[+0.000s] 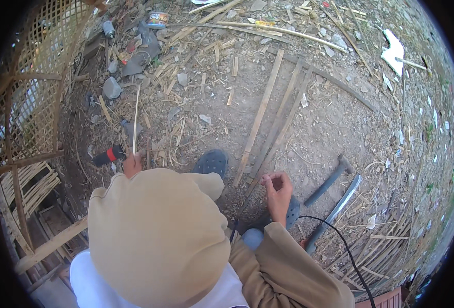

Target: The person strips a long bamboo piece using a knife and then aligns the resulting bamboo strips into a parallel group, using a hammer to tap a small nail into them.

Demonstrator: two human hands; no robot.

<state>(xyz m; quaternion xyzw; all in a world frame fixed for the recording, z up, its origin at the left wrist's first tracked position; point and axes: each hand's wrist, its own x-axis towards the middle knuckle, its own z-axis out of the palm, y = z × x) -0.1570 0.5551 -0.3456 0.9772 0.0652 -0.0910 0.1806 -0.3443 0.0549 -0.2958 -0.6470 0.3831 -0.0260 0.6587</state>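
Observation:
My left hand (133, 165) is closed around the lower end of a thin pale wooden strip (136, 120), which points away from me. Beside that hand lies a black cylinder with a red band (108, 155). My right hand (278, 194) is raised in front of my right leg, thumb and fingers pinched together. A thin dark line runs down from near its fingertips; whether the hand holds it I cannot tell. To its right, a hammer (330, 179) rests on the dirt next to a long dark tool with a pale edge (335, 213).
Several long flat wooden slats (263, 110) lie ahead of my dark clogs (211, 163). A lattice panel (36, 102) stands at the left. Bundled strips (376, 251) and a black cable (347, 246) are at lower right. Stones, scraps and a plastic tub (157, 19) litter the ground.

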